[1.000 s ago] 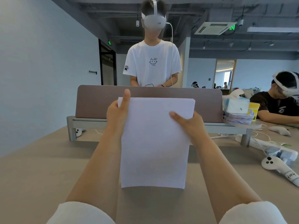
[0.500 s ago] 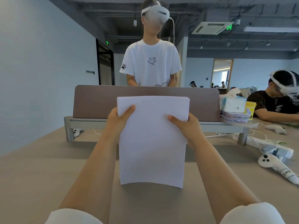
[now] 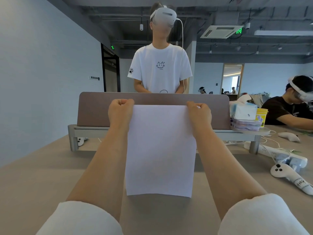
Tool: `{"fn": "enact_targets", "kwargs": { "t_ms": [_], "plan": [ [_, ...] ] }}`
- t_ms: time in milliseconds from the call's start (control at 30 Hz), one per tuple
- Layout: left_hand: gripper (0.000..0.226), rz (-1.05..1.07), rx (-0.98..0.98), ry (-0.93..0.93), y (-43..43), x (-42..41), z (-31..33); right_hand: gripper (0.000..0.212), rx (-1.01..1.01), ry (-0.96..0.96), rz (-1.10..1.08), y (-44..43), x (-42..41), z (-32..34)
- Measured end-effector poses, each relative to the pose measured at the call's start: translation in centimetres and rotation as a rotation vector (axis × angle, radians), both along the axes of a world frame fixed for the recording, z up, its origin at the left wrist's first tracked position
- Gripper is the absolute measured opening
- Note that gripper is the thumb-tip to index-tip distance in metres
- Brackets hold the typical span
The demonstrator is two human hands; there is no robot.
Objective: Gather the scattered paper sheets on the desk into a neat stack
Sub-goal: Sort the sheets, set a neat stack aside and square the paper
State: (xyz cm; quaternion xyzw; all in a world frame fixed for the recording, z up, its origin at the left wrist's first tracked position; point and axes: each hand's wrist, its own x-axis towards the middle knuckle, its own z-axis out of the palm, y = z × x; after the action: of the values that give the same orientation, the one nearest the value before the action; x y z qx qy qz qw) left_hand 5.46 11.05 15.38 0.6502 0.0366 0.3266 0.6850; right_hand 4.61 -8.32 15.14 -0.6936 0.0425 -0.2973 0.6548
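A pale brown bench (image 3: pixel 42 175) fills the lower half of the frame in an open office with a dark ceiling and light blue walls. Across the middle runs a brown divider panel (image 3: pixel 94 109) on a grey raised shelf (image 3: pixel 169 132).

In the centre of the frame a stack of white paper sheets (image 3: pixel 160 150) stands upright with its long sides vertical and its edges lined up. Its lower edge is down at the bench, over a soft shadow; whether it touches the surface cannot be told. The left hand (image 3: pixel 121 111) is curled into a fist around the stack's top left corner. The right hand (image 3: pixel 199 112) grips the top right corner the same way, fingers folded over the top edge. Both forearms reach up from white sleeves (image 3: pixel 81 219) at the bottom corners.

Behind the panel stands a person in a white T-shirt (image 3: pixel 160 68) wearing a white headset (image 3: pixel 164 16). At the right end of the shelf sit a tissue box (image 3: pixel 243 111) and a yellow tub (image 3: pixel 261 116). Further right, a seated person in a dark shirt (image 3: pixel 284 109) leans over the bench. A white power strip (image 3: pixel 271 150) and a white controller (image 3: pixel 288 175) lie at the right of the frame.
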Motion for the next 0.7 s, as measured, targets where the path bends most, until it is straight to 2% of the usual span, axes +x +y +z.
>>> {"fn": "enact_targets", "kwargs": {
  "t_ms": [33, 100, 167, 233, 300, 367, 467, 600, 700],
  "plan": [
    [0.010, -0.005, -0.010, 0.013, 0.0, 0.0, 0.1, 0.013, 0.007, 0.005, 0.008, 0.0, 0.0, 0.1],
    [0.009, -0.032, -0.015, 0.046, 0.0, -0.1, 0.3, 0.025, 0.006, 0.018, 0.024, 0.0, -0.2, 0.2],
    [0.011, -0.070, 0.005, 0.069, -0.1, -0.3, 0.5, 0.028, -0.008, 0.042, 0.044, 0.1, -0.4, 0.4],
    [0.009, -0.090, -0.001, 0.072, 0.0, -0.2, 0.6, 0.026, -0.029, 0.044, 0.063, 0.0, -0.6, 0.5],
    [0.015, -0.105, -0.024, 0.051, -0.1, -0.2, 0.5, 0.017, -0.037, 0.045, 0.068, -0.1, -0.6, 0.5],
    [0.010, -0.106, -0.010, 0.049, -0.1, -0.4, 0.5, 0.016, -0.009, 0.064, 0.080, -0.2, -0.5, 0.5],
    [0.016, -0.122, 0.041, 0.080, 0.0, -0.5, 0.1, 0.022, -0.006, 0.120, 0.092, -0.3, -0.4, 0.2],
    [0.030, -0.069, 0.060, 0.057, -0.1, -0.4, -0.2, 0.033, -0.022, 0.089, 0.134, -0.5, -0.2, 0.0],
    [0.043, -0.082, 0.157, 0.021, 0.0, -0.7, -0.7, 0.045, -0.077, 0.056, 0.233, -1.2, -0.2, -1.3]
  ]
}}
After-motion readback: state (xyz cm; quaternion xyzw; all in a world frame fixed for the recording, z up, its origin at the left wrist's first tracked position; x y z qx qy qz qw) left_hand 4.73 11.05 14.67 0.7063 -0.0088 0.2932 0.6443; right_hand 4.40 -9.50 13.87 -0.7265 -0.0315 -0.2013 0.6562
